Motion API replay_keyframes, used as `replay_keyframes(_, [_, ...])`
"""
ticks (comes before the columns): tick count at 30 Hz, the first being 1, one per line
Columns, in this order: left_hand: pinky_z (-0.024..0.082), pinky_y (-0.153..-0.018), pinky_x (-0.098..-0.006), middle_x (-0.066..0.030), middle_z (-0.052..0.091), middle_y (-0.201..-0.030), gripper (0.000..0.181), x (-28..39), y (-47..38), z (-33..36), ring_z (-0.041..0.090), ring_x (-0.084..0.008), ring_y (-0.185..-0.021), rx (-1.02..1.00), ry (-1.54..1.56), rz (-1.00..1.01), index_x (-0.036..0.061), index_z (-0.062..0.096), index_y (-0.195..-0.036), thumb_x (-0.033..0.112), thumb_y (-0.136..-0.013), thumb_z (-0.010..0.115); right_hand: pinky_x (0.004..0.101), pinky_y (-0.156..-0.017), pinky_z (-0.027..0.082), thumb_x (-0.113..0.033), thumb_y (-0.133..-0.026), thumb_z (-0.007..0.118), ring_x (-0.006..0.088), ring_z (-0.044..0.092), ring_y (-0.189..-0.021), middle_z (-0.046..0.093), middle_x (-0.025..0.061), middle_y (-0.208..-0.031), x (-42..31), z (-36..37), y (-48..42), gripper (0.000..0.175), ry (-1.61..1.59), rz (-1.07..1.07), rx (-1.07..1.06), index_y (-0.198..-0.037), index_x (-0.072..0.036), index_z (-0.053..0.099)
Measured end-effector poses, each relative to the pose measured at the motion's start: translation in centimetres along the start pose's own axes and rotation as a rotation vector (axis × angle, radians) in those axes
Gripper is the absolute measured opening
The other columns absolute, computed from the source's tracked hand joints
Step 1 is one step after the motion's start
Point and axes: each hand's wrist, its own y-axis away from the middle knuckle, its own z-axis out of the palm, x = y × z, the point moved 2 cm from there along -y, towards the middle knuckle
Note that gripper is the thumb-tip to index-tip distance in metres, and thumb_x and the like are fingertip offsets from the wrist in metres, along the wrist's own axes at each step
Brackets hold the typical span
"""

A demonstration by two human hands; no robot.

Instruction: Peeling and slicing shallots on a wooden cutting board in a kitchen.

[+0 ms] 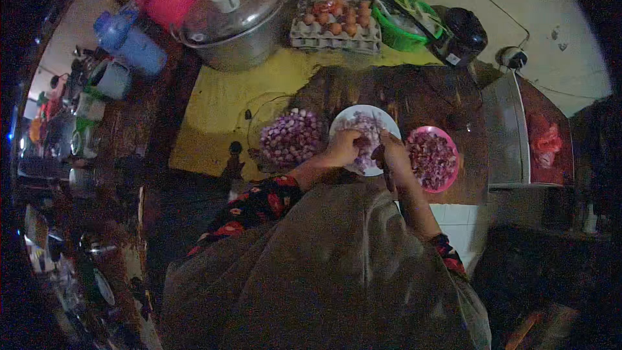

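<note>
A white plate point(341, 121) with cut pieces of shallot point(365, 158) on it lies before me. My left hand point(346, 147) is over the plate's left part with its fingers curled; whether a shallot is in them is too blurred to tell. At the plate's right side, my right hand point(396, 156) is closed around what looks like a dark-handled knife point(388, 179). Peeled whole shallots point(294, 137) fill a clear bowl point(252, 129) left of the plate. To the right, a pink bowl point(454, 158) holds chopped shallots point(430, 160).
Along the wall stand a lidded metal pot point(238, 39), a cardboard egg tray point(335, 43) with eggs, a green basket point(396, 41) and a black appliance point(464, 34). A blue pitcher point(138, 51) and a pink container point(167, 0) are at the left. The dark tabletop point(437, 92) has a yellow covering point(214, 112).
</note>
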Motion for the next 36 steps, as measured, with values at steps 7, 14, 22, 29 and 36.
replay_keyframes(7, [0.046,-0.073,-0.0376,-0.0179,0.056,-0.088,0.017,0.9,0.9,-7.3,0.056,-0.0318,-0.082,0.152,-0.157,0.101,0.0002,0.059,-0.088,0.005,-0.072,0.055,0.027,-0.036,0.032,-0.049,-0.086,0.041,0.014,0.043,-0.036,0.05,0.0067,-0.049,3.4,-1.0,-2.1,0.051,0.105,0.007,0.009,-0.093,0.0,0.052])
replay_keyframes(14, [0.048,-0.067,-0.0438,-0.0168,0.058,-0.078,0.027,-10.4,6.1,-10.9,0.057,-0.0321,-0.075,-0.172,-0.689,-0.282,0.0007,0.057,-0.092,0.014,-0.07,0.06,0.028,-0.037,0.034,-0.049,-0.087,0.038,0.0153,0.044,-0.036,0.051,0.0083,-0.05,3.9,-0.3,-3.3,0.053,0.361,-0.074,-0.052,-0.1,0.0,0.053])
replay_keyframes(22, [0.045,-0.06,-0.04,-0.0144,0.057,-0.075,0.023,-12.4,6.3,-11.4,0.053,-0.0275,-0.065,-0.072,-0.32,-0.487,0.0043,0.059,-0.096,0.021,-0.082,0.051,0.0283,-0.034,0.034,-0.048,-0.087,0.036,0.016,0.044,-0.035,0.054,0.0088,-0.054,6.3,-0.4,-5.8,0.053,0.366,-0.156,0.1,-0.108,-0.001,0.046])
replay_keyframes(29, [0.043,-0.054,-0.0264,-0.0006,0.056,-0.077,0.024,-12.4,6.6,-11.4,0.052,-0.0115,-0.064,0.116,0.867,-0.751,0.006,0.055,-0.106,0.021,-0.089,0.046,0.029,-0.038,0.036,-0.054,-0.084,0.039,0.0151,0.046,-0.042,0.048,0.0051,-0.062,3.2,1.5,-2.3,0.062,0.169,-0.061,-0.001,-0.112,0.001,0.044])
replay_keyframes(36, [0.043,-0.057,-0.0211,0.0012,0.055,-0.079,0.025,-3.0,3.6,-10.0,0.051,-0.009,-0.068,0.007,1.34,-0.606,0.0047,0.052,-0.108,0.018,-0.086,0.052,0.0311,-0.054,0.047,-0.039,-0.084,0.048,0.021,0.059,-0.057,0.059,0.0172,-0.082,0.4,2.0,0.2,0.047,0.313,-0.226,-0.003,-0.119,-0.007,0.047])
